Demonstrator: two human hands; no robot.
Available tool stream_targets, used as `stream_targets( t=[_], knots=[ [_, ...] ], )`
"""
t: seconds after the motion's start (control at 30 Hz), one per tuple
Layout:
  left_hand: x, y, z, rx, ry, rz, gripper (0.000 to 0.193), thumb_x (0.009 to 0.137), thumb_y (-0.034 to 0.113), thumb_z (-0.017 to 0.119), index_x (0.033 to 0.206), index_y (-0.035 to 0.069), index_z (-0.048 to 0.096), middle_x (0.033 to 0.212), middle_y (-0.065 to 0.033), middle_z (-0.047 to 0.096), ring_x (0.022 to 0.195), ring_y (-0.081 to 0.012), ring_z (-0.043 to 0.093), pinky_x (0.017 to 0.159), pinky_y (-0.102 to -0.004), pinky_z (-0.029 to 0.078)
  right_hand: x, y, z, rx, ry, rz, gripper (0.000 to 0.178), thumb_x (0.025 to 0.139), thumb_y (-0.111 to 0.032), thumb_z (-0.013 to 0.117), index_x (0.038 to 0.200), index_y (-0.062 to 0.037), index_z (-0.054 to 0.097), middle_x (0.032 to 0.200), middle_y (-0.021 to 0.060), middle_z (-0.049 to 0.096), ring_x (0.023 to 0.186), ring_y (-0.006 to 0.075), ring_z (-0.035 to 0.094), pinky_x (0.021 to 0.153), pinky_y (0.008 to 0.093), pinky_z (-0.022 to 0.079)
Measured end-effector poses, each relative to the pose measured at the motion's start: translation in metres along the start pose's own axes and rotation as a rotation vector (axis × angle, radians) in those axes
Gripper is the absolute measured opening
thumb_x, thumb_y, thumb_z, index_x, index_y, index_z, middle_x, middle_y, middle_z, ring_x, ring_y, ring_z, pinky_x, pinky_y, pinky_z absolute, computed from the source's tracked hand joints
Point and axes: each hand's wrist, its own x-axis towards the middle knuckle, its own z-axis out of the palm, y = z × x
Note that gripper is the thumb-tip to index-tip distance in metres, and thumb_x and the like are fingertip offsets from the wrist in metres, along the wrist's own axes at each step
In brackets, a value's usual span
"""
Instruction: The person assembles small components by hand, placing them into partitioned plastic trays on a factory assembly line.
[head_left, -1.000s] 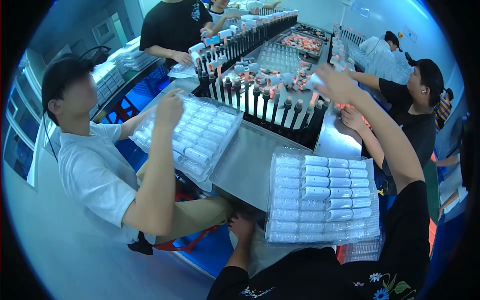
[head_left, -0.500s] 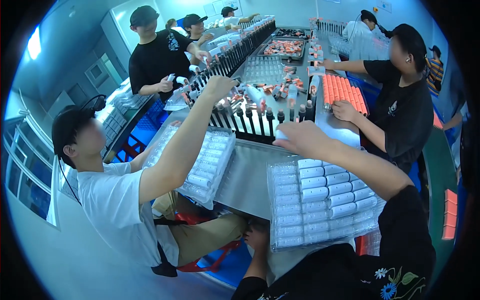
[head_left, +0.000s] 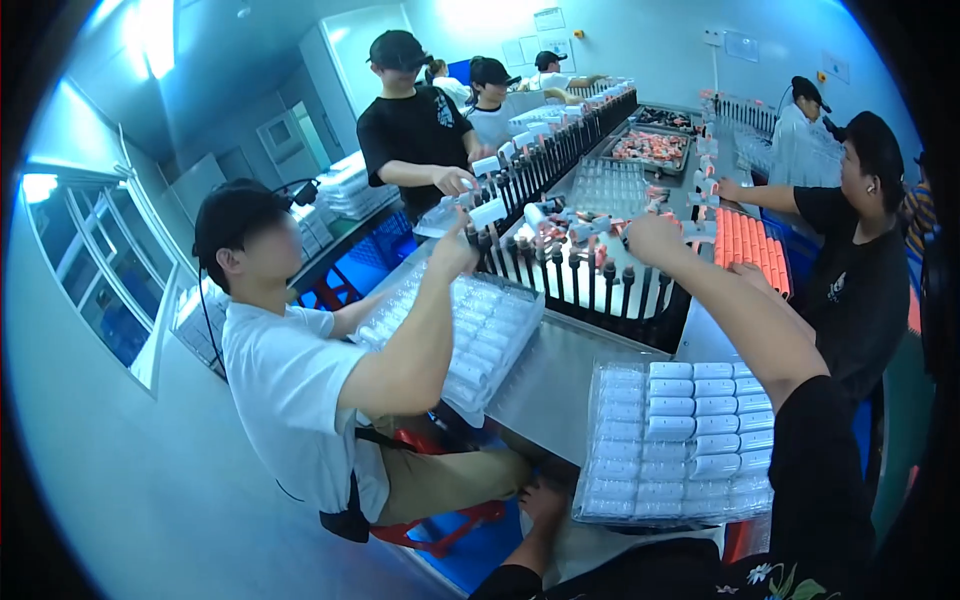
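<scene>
My right hand (head_left: 655,240) reaches across the rack of upright black pegs (head_left: 610,285), its fingers curled over the near side of a pile of orange-and-white parts (head_left: 590,225). Whatever lies in those fingers is hidden by the hand. Low in the shade beside the table edge rests my left hand (head_left: 543,500), fingers loosely stretched and nothing visible in them. Just below my right arm sits a clear plastic tray (head_left: 610,505) with rows of white rounded casings (head_left: 670,405); some stand on top of a fuller layer.
A co-worker in a white shirt (head_left: 285,345) sits at my left, a hand holding a white casing (head_left: 487,213) over the pegs, by another casing tray (head_left: 465,385). Orange casings (head_left: 745,245) lie at the right, near a co-worker in black (head_left: 865,290). Farther back is a parts tray (head_left: 650,165).
The view has swung left. My right hand has moved from the near pegs farther in over the rack, toward the parts pile. The left co-worker's hand now lifts a white casing.
</scene>
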Motion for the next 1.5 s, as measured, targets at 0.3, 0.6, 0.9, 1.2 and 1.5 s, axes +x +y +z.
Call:
stream_targets(
  t=[0.3,0.6,0.9,1.2,1.5],
  knots=[
    [0.033,-0.017,0.028,0.246,0.126,0.088,0.075,0.091,0.059,0.056,0.156,0.024,0.04,0.119,-0.0226,0.06,0.107,-0.0441,0.061,0.09,-0.0578,0.046,-0.129,-0.033,0.004,0.369,0.234,-0.375,0.057,0.095,-0.015,0.062,0.142,0.0075,0.039,0.135,0.0297,0.053,0.126,0.0439,0.051,0.105,0.0497,0.043],
    [0.014,-0.045,-0.036,-0.6,-0.138,0.069,0.049,0.095,0.029,0.062,0.138,0.007,0.051,0.121,-0.0211,0.063,0.105,-0.0332,0.064,0.087,-0.0428,0.051,-0.325,0.04,-0.071,0.479,-0.029,-0.095,0.036,0.093,-0.01,0.067,0.128,-0.0017,0.062,0.124,0.0173,0.063,0.12,0.0338,0.06,0.101,0.0411,0.05],
    [-0.159,0.063,-0.276,-1.145,0.47,0.385,0.011,0.098,0.006,0.058,0.107,0.0,0.058,0.093,-0.0061,0.061,0.079,-0.0122,0.058,0.07,-0.026,0.049,-0.455,0.122,0.028,1.511,0.214,0.994,0.091,0.095,-0.077,0.041,0.157,-0.011,0.036,0.158,0.0251,0.036,0.148,0.0405,0.033,0.119,0.0575,0.029],
    [-0.224,0.269,-0.265,-0.336,-0.037,1.219,0.035,0.085,0.001,0.071,0.119,0.002,0.063,0.12,-0.0197,0.064,0.109,-0.0385,0.062,0.094,-0.0411,0.051,-0.417,0.101,0.127,1.62,0.188,0.761,0.067,0.105,-0.058,0.045,0.139,-0.0005,0.054,0.125,0.0122,0.062,0.117,0.0192,0.06,0.099,0.0327,0.049],
    [-0.227,0.296,-0.229,0.121,-0.068,1.256,0.057,0.085,0.016,0.073,0.134,-0.005,0.053,0.129,-0.0227,0.052,0.12,-0.0396,0.05,0.104,-0.0452,0.043,-0.349,0.195,0.177,1.08,0.379,0.862,0.058,0.098,-0.031,0.065,0.142,0.0022,0.048,0.135,0.0266,0.057,0.122,0.0366,0.058,0.106,0.0415,0.045]
  ],
)
